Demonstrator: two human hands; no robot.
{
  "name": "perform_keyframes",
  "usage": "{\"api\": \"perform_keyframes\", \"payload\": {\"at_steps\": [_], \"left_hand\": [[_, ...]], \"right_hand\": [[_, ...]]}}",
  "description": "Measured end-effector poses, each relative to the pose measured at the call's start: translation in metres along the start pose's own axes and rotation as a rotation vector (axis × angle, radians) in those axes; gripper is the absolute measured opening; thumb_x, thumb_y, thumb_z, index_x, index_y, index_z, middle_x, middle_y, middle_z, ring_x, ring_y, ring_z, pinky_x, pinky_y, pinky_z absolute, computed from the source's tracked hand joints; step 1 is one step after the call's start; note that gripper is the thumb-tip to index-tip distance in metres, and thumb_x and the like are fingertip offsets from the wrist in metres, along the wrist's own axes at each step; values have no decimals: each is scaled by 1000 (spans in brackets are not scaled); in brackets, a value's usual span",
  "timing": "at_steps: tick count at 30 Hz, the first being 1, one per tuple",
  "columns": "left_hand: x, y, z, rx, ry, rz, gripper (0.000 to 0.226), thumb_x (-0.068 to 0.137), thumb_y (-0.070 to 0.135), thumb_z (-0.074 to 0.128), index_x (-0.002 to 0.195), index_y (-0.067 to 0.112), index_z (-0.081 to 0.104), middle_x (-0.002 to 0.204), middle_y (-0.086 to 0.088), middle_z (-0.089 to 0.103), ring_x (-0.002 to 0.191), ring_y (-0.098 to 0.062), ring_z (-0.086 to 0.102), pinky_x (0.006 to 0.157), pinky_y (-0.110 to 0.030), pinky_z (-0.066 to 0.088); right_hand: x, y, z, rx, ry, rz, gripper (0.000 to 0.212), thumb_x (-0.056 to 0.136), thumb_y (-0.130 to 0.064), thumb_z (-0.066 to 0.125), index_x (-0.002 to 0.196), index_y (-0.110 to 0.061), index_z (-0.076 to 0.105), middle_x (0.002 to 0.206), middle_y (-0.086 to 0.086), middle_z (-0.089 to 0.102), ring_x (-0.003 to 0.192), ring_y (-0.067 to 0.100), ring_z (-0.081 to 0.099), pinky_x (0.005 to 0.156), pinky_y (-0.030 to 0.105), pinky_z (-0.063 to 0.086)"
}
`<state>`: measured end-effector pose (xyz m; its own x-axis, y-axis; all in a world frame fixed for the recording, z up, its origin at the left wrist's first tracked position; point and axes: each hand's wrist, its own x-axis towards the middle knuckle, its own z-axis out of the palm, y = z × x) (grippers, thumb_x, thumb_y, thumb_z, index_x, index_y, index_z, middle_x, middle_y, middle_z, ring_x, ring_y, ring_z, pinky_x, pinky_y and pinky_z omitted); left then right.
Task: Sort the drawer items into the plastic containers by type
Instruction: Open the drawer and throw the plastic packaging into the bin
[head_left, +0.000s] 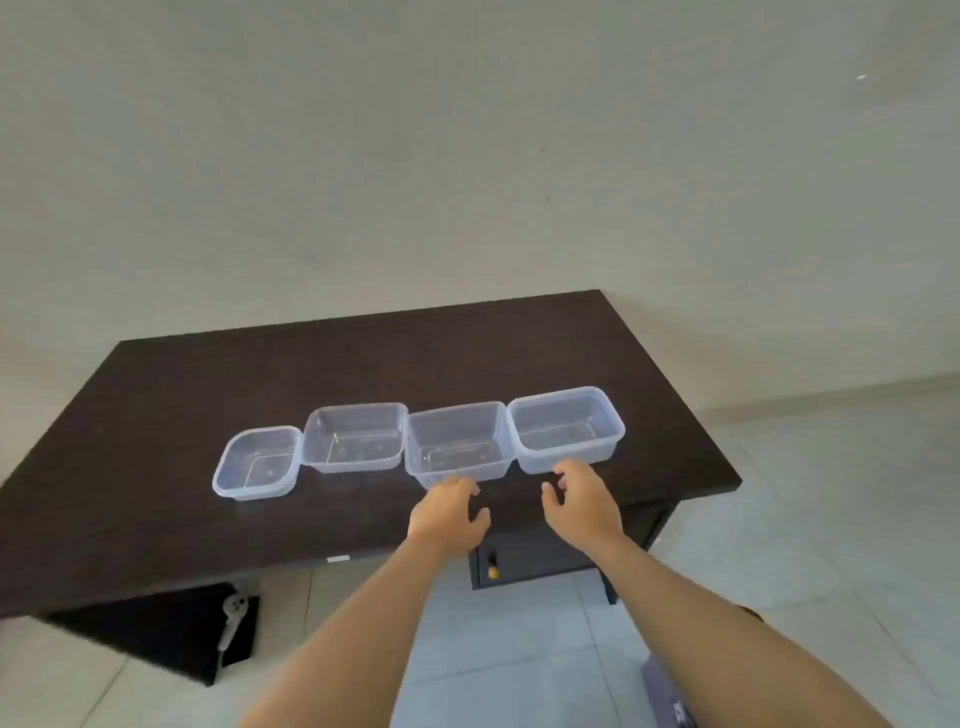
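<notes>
Head view shows both hands, left and right, loosely curled and holding nothing at lower center, just before four empty tubs on the table, so next pull the drawer knob below gently.

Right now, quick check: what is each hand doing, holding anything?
Left hand: open, fingers loosely curled, holding nothing, by the third container.
Right hand: open, loosely curled, holding nothing, near the rightmost container.
</notes>
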<state>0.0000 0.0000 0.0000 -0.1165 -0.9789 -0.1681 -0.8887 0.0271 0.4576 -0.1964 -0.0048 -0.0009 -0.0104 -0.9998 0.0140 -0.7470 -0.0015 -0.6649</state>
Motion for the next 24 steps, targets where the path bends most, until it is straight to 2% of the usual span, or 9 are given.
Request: {"api": "perform_keyframes", "payload": {"at_steps": [4, 6, 9, 13, 16, 20, 24], "left_hand": [[0, -11, 36, 47, -75, -53, 53, 88, 39, 52, 138, 23, 43, 145, 5, 39, 134, -21, 33, 104, -38, 40], [-1, -18, 53, 78, -109, -31, 61, 89, 41, 51, 145, 25, 33, 156, 4, 23, 142, -24, 20, 115, -40, 26], [2, -30, 78, 105, -60, -29, 63, 91, 46, 48, 148, 31, 25, 159, 7, 9, 146, -25, 8, 119, -47, 12], [3, -32, 100, 23, 123, -50, 51, 91, 43, 53, 140, 33, 42, 155, 7, 25, 144, -26, 16, 116, -53, 10], [10, -32, 114, -60, 255, -90, 41, 87, 36, 64, 127, 28, 59, 146, 2, 44, 138, -32, 31, 111, -60, 16], [16, -34, 129, -69, 379, -90, 35, 82, 35, 68, 114, 22, 67, 134, -4, 56, 128, -39, 43, 103, -67, 23], [21, -32, 133, -72, 451, -98, 34, 79, 37, 63, 107, 19, 71, 127, -7, 61, 120, -41, 49, 99, -69, 26]], "right_hand": [[-19, 36, 26, -10, -49, 150, 31, 91, -28, 57, 117, -12, 54, 108, 2, 57, 96, 19, 58, 72, 26, 43], [-30, 57, 41, 14, -32, 218, 30, 91, -27, 57, 115, -10, 56, 108, 3, 58, 96, 21, 59, 75, 28, 45], [-37, 82, 59, 58, 0, 338, 33, 89, -24, 59, 117, -7, 57, 111, 8, 60, 102, 25, 58, 83, 33, 45], [-32, 108, 78, 169, 81, 521, 38, 89, -25, 61, 120, -4, 55, 113, 13, 62, 100, 27, 61, 80, 31, 44], [-17, 120, 86, 284, 171, 646, 43, 88, -26, 63, 123, -4, 54, 116, 13, 63, 97, 26, 63, 79, 29, 44], [9, 130, 95, 443, 263, 729, 51, 87, -26, 66, 132, -8, 50, 118, 8, 62, 96, 21, 61, 78, 29, 45], [32, 138, 103, 537, 342, 743, 35, 83, -18, 71, 115, -11, 60, 106, 5, 65, 89, 21, 63, 74, 25, 43]]}}
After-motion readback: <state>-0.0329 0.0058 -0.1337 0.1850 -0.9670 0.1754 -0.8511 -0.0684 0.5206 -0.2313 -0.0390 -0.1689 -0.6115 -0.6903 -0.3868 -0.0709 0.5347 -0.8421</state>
